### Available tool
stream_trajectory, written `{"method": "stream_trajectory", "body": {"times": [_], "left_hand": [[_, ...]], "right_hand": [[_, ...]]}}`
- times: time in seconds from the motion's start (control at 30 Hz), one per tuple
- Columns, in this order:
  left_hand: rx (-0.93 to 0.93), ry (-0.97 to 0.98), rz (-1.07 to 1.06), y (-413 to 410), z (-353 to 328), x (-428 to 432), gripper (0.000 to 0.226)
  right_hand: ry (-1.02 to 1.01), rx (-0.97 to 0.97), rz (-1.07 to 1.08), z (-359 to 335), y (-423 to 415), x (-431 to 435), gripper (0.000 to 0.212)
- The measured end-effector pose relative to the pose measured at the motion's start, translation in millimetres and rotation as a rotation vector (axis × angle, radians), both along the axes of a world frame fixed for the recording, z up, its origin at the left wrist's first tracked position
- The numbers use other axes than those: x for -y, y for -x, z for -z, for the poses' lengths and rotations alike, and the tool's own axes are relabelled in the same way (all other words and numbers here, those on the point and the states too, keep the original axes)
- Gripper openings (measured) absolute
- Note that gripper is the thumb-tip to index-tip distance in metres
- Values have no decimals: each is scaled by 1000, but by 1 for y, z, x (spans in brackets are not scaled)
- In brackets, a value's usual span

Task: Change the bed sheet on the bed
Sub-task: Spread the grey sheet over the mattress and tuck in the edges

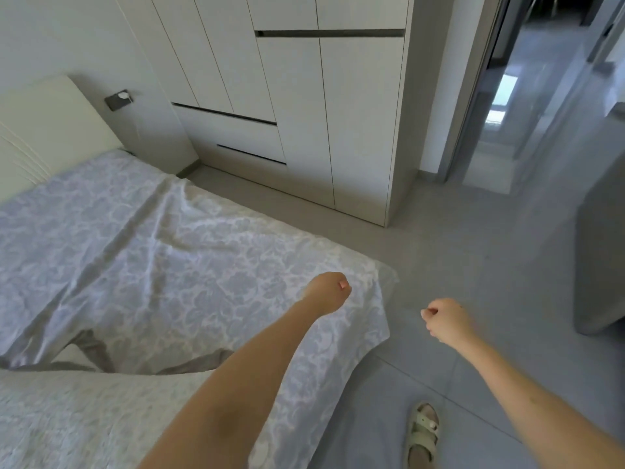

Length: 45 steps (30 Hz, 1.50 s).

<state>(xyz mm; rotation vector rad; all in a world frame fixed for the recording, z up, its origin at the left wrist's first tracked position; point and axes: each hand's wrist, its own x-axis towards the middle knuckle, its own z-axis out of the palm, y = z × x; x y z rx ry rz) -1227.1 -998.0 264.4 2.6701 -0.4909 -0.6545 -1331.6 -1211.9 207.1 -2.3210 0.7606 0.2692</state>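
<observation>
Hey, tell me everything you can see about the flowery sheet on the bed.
The sheet is thin, pale lilac-grey fabric with a white floral pattern and plain grey edging. It lies spread over the bed, creased, not pulled flat. Its near corner hangs past the bed's edge toward the floor. At lower left its edge sits loose, baring a pale quilted layer beneath. The left hand is fisted above the corner; whether it grips the fabric is unclear.

open grey tiled floor (439, 252) runs between the draped pale blue floral sheet (169, 258) on the left and a grey upright panel (602, 265) at the right edge, blocked ahead by a white flat-door wardrobe (331, 130), open doorway (527, 96) just right of it, sandalled foot (422, 434) low on the floor.
</observation>
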Motion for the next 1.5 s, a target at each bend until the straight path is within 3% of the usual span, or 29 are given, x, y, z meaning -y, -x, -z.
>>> {"method": "stream_trajectory", "body": {"times": [0.27,0.37,0.47,0.57,0.77,0.9,0.93,1.03,1.17,1.33,1.43,1.5], "left_hand": [[-27,-53,-151,-135,83,83,25],[-50,-75,-170,-179,125,101,25],[-45,-87,-141,-220,164,111,25],[-59,-115,-87,-272,211,123,24],[-12,-197,70,-345,305,145,23],[-7,-303,289,-361,347,157,32],[-22,-322,333,-362,353,159,38],[-68,-288,408,-365,361,166,50],[34,-139,509,-370,360,180,41],[-6,-244,680,-376,367,192,46],[-75,-373,648,-380,379,190,46],[-187,-461,617,-381,387,189,59]], "right_hand": [[-92,-182,28,71,-144,89,43],[-306,-256,133,119,-187,100,43],[-603,-313,389,152,-224,98,37],[-721,-380,555,204,-276,96,44],[-538,-469,479,314,-355,93,67],[-488,-504,413,352,-368,97,28],[-461,-484,369,356,-368,98,22],[-318,-331,272,349,-365,110,37],[-121,-104,230,329,-357,143,42],[-139,-169,152,356,-359,156,43],[-268,-254,159,388,-378,139,44],[-374,-229,210,397,-380,135,48]]}}
